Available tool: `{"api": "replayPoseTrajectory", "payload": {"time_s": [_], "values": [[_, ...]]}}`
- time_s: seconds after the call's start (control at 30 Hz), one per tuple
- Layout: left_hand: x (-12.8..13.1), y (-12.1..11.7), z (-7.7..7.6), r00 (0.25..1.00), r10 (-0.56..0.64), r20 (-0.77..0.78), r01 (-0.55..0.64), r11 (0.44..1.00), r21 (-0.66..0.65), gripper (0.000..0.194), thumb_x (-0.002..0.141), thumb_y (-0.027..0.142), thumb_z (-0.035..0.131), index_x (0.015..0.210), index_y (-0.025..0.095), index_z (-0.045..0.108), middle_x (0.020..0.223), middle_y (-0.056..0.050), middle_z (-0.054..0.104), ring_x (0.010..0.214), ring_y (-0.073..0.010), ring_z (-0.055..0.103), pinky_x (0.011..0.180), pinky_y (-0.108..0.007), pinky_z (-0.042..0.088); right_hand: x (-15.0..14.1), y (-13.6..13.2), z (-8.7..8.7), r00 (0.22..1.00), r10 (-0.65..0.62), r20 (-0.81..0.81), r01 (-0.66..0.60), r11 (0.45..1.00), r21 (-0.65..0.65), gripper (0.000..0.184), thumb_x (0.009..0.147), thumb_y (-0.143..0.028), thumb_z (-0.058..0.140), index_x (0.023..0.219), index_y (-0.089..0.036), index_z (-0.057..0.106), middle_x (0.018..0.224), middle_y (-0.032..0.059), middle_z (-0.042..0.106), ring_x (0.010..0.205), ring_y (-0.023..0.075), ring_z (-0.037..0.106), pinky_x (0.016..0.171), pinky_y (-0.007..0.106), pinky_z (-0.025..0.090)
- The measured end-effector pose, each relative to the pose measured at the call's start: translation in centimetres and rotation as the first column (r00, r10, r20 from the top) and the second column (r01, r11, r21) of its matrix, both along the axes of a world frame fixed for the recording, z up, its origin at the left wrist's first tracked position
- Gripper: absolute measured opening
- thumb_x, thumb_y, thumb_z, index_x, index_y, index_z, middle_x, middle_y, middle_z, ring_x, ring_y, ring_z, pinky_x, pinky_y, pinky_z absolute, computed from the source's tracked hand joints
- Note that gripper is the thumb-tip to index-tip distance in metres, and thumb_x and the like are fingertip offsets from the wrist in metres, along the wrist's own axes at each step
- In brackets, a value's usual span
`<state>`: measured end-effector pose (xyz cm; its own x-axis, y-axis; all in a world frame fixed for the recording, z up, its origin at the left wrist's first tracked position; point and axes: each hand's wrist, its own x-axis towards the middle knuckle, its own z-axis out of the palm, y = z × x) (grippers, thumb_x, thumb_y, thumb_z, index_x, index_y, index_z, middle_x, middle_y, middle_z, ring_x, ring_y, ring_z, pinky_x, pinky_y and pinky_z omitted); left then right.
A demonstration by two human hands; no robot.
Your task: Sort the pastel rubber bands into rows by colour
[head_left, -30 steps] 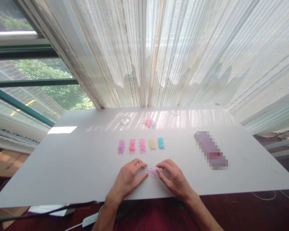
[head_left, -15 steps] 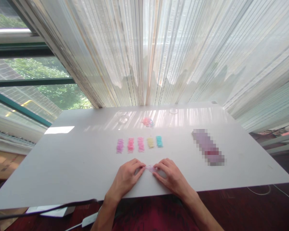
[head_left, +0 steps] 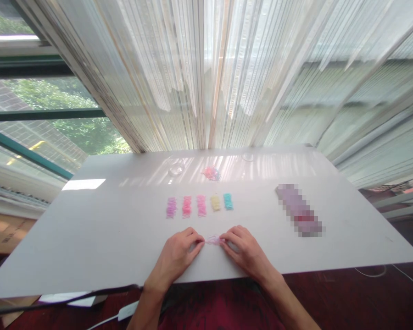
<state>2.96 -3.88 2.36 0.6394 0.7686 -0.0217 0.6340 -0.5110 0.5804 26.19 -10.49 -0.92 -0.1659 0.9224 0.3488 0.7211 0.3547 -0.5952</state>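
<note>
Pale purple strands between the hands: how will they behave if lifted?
The pale purple strands look thin and loosely bunched, so probably floppy and light. Being spread out, they may trail or separate.

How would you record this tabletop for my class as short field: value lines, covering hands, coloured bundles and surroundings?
surface: white table
left hand: fingertips pinched at one end of pale purple strands
right hand: fingertips at the other end; grip unclear
row, left to right: purple bundle, coral bundle, pink bundle, yellow bundle, teal bundle
beyond row: mixed-colour pile
right of row: pixelated object, identity hidden
backdrop: striped curtain
</note>
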Motion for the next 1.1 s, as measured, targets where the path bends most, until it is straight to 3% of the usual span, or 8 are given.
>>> {"api": "replayPoseTrajectory", "payload": {"time_s": [0.37, 0.67, 0.9, 1.1], "values": [[-0.2, -0.3, 0.4, 0.995, 0.016, 0.100, -0.014, 0.999, -0.030, 0.015, 0.101, 0.023, 0.050, 0.097, 0.023, 0.064, 0.090, 0.000, 0.070, 0.073, -0.0155, 0.065, 0.069, -0.026, 0.048, -0.3, 0.3, 0.5, 0.997, 0.024, -0.080, -0.022, 1.000, 0.022, 0.012, 0.098, -0.017, 0.062, 0.106, -0.022, 0.069, 0.091, 0.0057, 0.069, 0.085, 0.0217, 0.064, 0.076, 0.036, 0.055], [0.8, -0.2, 0.0, 0.964, 0.012, 0.266, 0.002, 0.999, -0.050, 0.018, 0.102, 0.029, 0.052, 0.099, 0.022, 0.068, 0.086, -0.001, 0.070, 0.067, -0.0134, 0.058, 0.068, -0.025, 0.048, -1.2, 1.0, 1.3, 0.985, 0.068, -0.162, -0.061, 0.997, 0.047, 0.007, 0.097, -0.020, 0.064, 0.099, -0.022, 0.070, 0.085, 0.0039, 0.068, 0.080, 0.0193, 0.062, 0.072, 0.032, 0.054], [1.2, -0.3, -0.3, 0.958, 0.079, 0.277, -0.047, 0.992, -0.120, 0.012, 0.094, 0.027, 0.063, 0.104, 0.022, 0.068, 0.083, 0.001, 0.069, 0.061, -0.0115, 0.054, 0.062, -0.023, 0.047, -0.9, 1.2, 1.5, 0.982, 0.062, -0.180, -0.054, 0.997, 0.049, 0.011, 0.099, -0.021, 0.061, 0.098, -0.022, 0.071, 0.084, 0.0041, 0.068, 0.079, 0.0190, 0.062, 0.071, 0.032, 0.053], [1.7, -0.5, -0.7, 0.946, 0.075, 0.316, -0.039, 0.992, -0.121, 0.015, 0.099, 0.029, 0.058, 0.099, 0.021, 0.071, 0.084, -0.001, 0.071, 0.062, -0.0117, 0.054, 0.062, -0.022, 0.047, -1.0, 1.2, 1.4, 0.979, 0.062, -0.194, -0.053, 0.997, 0.052, 0.012, 0.100, -0.022, 0.060, 0.099, -0.022, 0.072, 0.084, 0.0043, 0.068, 0.079, 0.0191, 0.062, 0.070, 0.032, 0.054]]}}
